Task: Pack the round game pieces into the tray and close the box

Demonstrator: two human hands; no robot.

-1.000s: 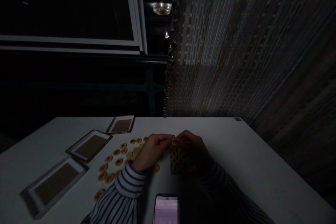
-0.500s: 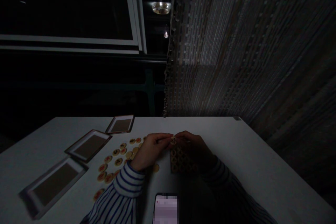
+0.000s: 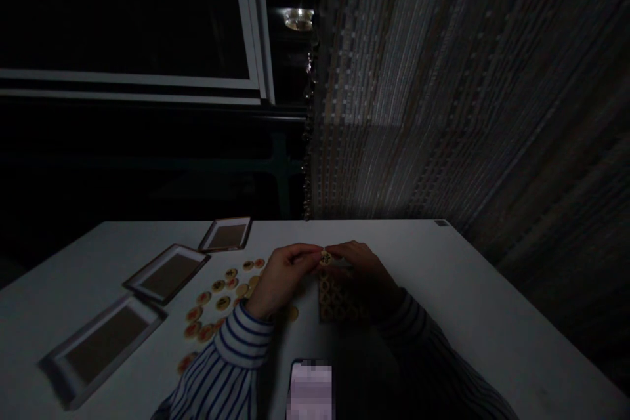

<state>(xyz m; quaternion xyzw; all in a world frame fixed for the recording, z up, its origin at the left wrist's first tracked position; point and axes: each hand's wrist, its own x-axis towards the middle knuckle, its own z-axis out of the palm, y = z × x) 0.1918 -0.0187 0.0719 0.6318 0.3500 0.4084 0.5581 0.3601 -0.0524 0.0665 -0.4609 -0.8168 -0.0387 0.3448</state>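
A round xiangqi piece point(image 3: 325, 258) with a dark character is pinched between the fingertips of both hands. My left hand point(image 3: 283, 277) is closed on its left side, thumb and forefinger together. My right hand point(image 3: 367, 273), in deep shadow, has its fingers at the piece's right side. Just below, rows of xiangqi pieces point(image 3: 333, 298) lie in a dark-edged box point(image 3: 320, 320), partly covered by my right hand. More loose pieces point(image 3: 223, 302), marked in red or black, are scattered left of my left hand; some lie behind my wrist and sleeve.
Three shallow trays stand on the left of the white table point(image 3: 472, 315): a near one point(image 3: 105, 344), a middle one point(image 3: 167, 272) and a far one point(image 3: 226, 234). A phone point(image 3: 310, 390) lies at the front edge. A bead curtain point(image 3: 394, 111) hangs behind the table.
Both hands have risen slightly with the piece, and its face now shows more clearly above the box. The loose pieces and the trays have stayed in place.
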